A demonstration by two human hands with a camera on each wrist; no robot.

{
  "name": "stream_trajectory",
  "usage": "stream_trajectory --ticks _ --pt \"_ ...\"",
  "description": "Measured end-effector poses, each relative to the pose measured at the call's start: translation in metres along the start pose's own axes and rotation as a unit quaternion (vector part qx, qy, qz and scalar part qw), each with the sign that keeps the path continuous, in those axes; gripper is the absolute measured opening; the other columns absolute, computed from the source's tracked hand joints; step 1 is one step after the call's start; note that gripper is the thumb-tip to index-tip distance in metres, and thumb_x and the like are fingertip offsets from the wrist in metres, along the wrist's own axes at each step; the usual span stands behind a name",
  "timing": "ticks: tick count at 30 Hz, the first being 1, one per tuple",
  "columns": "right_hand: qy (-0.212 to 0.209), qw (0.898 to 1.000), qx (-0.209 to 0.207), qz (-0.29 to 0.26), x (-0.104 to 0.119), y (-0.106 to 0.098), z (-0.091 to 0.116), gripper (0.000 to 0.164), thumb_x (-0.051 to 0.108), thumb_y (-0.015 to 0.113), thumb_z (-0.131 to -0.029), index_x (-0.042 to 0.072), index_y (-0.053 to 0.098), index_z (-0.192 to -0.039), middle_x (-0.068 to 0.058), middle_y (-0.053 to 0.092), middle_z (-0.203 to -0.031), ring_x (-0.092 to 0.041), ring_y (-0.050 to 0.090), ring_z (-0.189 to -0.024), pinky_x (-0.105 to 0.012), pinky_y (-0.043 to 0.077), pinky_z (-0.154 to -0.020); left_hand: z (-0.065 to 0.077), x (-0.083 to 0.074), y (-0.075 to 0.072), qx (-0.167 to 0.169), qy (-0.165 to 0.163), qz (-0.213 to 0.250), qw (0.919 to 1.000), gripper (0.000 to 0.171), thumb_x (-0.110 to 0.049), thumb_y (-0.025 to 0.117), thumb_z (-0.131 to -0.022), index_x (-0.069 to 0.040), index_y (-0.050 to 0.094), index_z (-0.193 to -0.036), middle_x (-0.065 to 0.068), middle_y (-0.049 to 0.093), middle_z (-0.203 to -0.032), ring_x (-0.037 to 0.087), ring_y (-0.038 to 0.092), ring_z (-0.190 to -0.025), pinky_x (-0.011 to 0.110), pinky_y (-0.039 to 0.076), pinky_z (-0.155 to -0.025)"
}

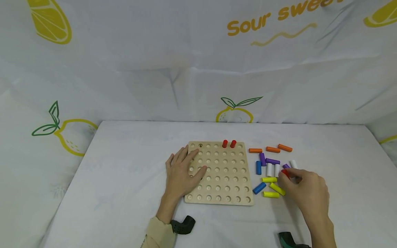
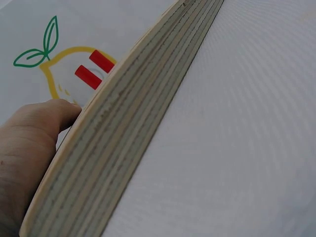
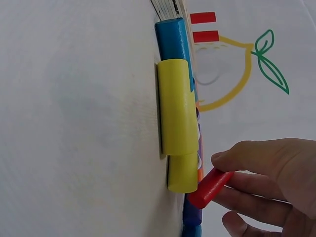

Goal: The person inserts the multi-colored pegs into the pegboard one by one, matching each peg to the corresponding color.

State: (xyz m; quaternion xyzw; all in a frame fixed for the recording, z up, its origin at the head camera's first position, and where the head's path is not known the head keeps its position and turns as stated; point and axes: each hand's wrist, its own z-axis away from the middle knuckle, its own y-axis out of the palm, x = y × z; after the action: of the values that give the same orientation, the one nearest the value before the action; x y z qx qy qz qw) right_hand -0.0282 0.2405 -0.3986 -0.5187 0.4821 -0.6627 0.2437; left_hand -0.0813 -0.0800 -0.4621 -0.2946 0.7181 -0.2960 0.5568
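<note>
A square wooden pegboard (image 1: 222,174) with rows of round holes lies on the table. Two red pegs (image 1: 228,144) stand upright in its far row, right of the middle. My left hand (image 1: 181,174) rests on the board's left edge, fingers spread, with thumb and index finger over the holes. Between thumb and fingers my right hand (image 1: 305,191) pinches a red peg (image 3: 211,188), tilted, above the loose pegs right of the board. Close by the right hand are yellow pegs (image 1: 271,195), white pegs (image 1: 270,169) and a purple peg (image 1: 286,166).
Orange pegs (image 1: 273,150) lie beyond the pile, near the board's far right corner. Blue pegs (image 1: 259,188) lie along the board's right side. A white cloth (image 1: 124,179) covers the table, and a lemon-printed curtain (image 1: 149,69) hangs behind it.
</note>
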Motion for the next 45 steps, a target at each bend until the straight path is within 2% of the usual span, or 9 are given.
stream_trajectory --ticks 11,20,32,39,42,45 --pt "0.006 1.0 -0.011 -0.013 0.002 -0.001 0.0 0.038 0.021 0.077 -0.085 -0.007 0.075 -0.111 -0.025 0.073 -0.082 -0.028 0.052 -0.068 -0.027 0.033 -0.046 0.0 -0.001 -0.001 0.001 0.0 0.004 1.0 0.063 -0.052 0.067 -0.086 -0.024 0.061 -0.142 0.012 0.048 -0.159 0.034 0.04 -0.15 0.065 0.017 -0.121" --pt "-0.037 0.998 -0.046 -0.016 0.004 0.002 0.001 0.034 0.017 0.079 -0.083 -0.008 0.077 -0.106 -0.034 0.073 -0.095 -0.039 0.06 -0.076 -0.022 0.036 -0.048 0.0 0.0 -0.001 -0.007 0.008 -0.002 0.9999 0.063 -0.052 0.067 -0.086 -0.022 0.062 -0.141 0.013 0.049 -0.158 0.035 0.042 -0.149 0.065 0.019 -0.12" --pt "-0.084 0.992 -0.086 -0.042 0.01 0.005 0.0 0.031 0.015 0.076 -0.084 -0.008 0.077 -0.106 -0.031 0.074 -0.091 -0.03 0.054 -0.067 -0.024 0.032 -0.046 0.0 0.001 0.0 -0.004 0.003 0.001 1.0 0.063 -0.052 0.068 -0.086 -0.023 0.062 -0.142 0.013 0.048 -0.159 0.034 0.041 -0.15 0.065 0.018 -0.121" --pt "-0.109 0.989 -0.085 -0.059 0.019 0.005 -0.005 0.03 0.015 0.075 -0.087 -0.007 0.077 -0.108 -0.03 0.076 -0.092 -0.044 0.067 -0.082 -0.019 0.04 -0.057 0.0 0.001 0.0 0.0 -0.001 0.0 1.0 0.063 -0.052 0.067 -0.087 -0.023 0.061 -0.142 0.012 0.048 -0.159 0.033 0.04 -0.151 0.064 0.018 -0.122" --pt "-0.117 0.987 -0.085 -0.072 0.025 0.005 -0.008 0.03 0.015 0.076 -0.087 -0.006 0.077 -0.109 -0.029 0.076 -0.093 -0.038 0.061 -0.073 -0.02 0.035 -0.052 -0.001 0.001 0.0 0.004 -0.002 0.001 1.0 0.062 -0.052 0.067 -0.088 -0.023 0.061 -0.143 0.013 0.047 -0.159 0.032 0.039 -0.151 0.063 0.017 -0.122" --pt "-0.12 0.985 -0.087 -0.083 0.033 0.006 -0.011 0.031 0.015 0.077 -0.088 -0.005 0.076 -0.111 -0.027 0.077 -0.095 -0.034 0.059 -0.074 -0.022 0.033 -0.049 0.0 0.001 0.0 0.004 -0.002 0.002 1.0 0.061 -0.051 0.065 -0.089 -0.023 0.061 -0.143 0.013 0.047 -0.159 0.032 0.039 -0.151 0.063 0.017 -0.122"
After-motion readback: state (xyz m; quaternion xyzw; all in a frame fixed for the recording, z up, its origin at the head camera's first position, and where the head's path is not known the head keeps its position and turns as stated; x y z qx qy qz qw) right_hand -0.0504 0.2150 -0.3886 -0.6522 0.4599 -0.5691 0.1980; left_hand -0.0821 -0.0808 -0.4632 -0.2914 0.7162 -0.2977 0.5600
